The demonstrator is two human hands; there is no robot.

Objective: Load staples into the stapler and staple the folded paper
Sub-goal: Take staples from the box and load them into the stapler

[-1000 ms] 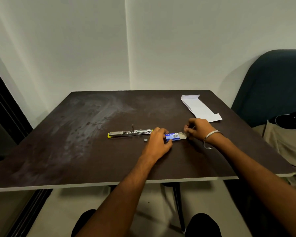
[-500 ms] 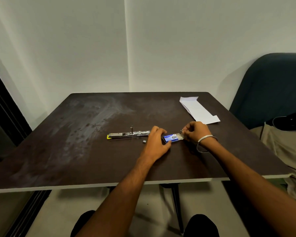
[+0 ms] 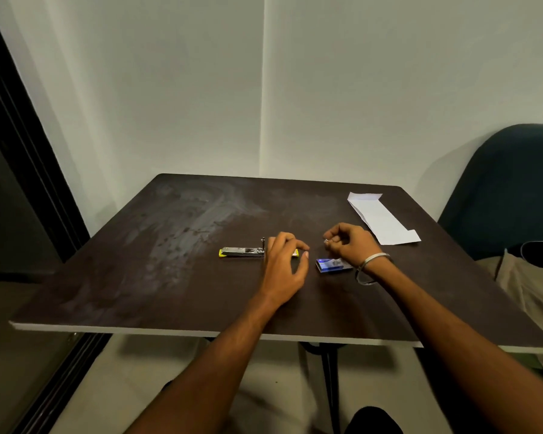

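The right hand (image 3: 348, 245) pinches something tiny, seemingly staples; its grip sits just above the staple box (image 3: 333, 265). The left hand (image 3: 284, 261), grip loose, covers the stapler (image 3: 242, 252) beside it. That strip may crumble if squeezed

Your left hand (image 3: 284, 264) let go of the staple box (image 3: 332, 265), shifted left over the stapler (image 3: 243, 252), fingers now loosely spread, covering its right end. Your right hand (image 3: 347, 244) pulled off the box end, lifted up & back, fingertips pinched tight; what's in them too small to tell. Box now lies free on table (image 3: 170, 277), just below right wrist.
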